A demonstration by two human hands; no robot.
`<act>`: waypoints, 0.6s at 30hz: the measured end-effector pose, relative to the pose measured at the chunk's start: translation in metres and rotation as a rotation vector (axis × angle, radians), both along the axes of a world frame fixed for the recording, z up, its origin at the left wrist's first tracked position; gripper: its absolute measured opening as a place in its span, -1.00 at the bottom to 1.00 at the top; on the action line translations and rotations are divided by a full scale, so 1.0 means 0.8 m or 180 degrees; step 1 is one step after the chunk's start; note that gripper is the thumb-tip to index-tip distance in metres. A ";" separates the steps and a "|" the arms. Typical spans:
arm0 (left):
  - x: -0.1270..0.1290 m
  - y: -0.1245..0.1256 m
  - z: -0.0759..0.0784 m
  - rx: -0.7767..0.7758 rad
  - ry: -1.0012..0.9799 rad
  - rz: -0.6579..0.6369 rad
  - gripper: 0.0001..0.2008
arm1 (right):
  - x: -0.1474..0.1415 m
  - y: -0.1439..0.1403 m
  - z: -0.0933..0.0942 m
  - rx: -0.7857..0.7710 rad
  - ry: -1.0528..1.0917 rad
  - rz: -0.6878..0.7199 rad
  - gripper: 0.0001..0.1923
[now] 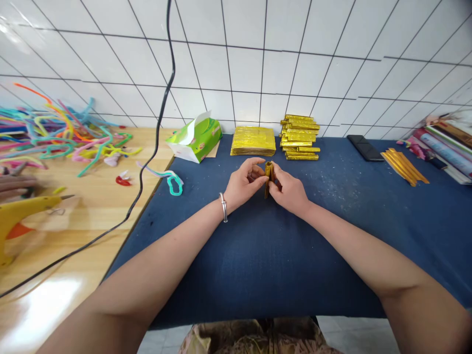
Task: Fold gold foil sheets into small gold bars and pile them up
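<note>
Blue cloth [228, 275] | gold foil piece [266, 190] upright between left hand [242, 183] and right hand [291, 192] | both pinching it

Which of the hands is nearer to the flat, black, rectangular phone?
Right. The right hand is left of the phone, closer to the wearer; the left hand is farther left.

A small handicraft workspace, set against a white-tiled wall [243, 69]: bright fuzzy stems [70, 129] heap on a pale wooden table [99, 211] near a yellow glue gun [31, 205], while stacked gold sheets [253, 140] and piled gold rolls [300, 137] line the adjoining blue-covered table [258, 265]. A tissue box [204, 137], a dark phone [365, 147] and books [446, 150] lend a domestic note; whether the room belongs to a home or a workshop cannot be told.
</note>
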State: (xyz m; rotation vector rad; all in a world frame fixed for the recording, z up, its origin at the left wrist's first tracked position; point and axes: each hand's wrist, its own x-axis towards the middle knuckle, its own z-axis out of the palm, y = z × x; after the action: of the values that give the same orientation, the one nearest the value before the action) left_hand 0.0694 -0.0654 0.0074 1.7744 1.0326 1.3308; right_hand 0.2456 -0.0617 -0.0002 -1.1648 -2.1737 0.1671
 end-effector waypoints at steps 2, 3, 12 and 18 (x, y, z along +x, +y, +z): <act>-0.001 0.001 0.001 -0.0032 -0.0006 -0.0079 -0.55 | 0.000 0.000 -0.002 -0.0015 -0.0014 -0.0002 -0.39; -0.002 0.002 0.002 -0.0056 -0.0006 -0.0109 -0.57 | 0.000 0.001 -0.003 -0.0025 -0.0018 -0.0006 -0.39; -0.003 0.011 0.000 -0.0126 -0.0091 -0.0179 -0.62 | -0.001 0.001 -0.004 -0.0050 -0.0028 -0.0015 -0.40; -0.006 0.015 -0.004 0.0020 0.0061 -0.0054 -0.62 | -0.002 -0.002 -0.001 0.0001 0.0001 -0.0090 -0.41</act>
State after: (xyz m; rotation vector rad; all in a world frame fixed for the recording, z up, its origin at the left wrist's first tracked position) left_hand 0.0647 -0.0536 0.0044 1.8000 1.0227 1.3104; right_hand 0.2436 -0.0631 -0.0013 -1.1945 -2.1558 0.1545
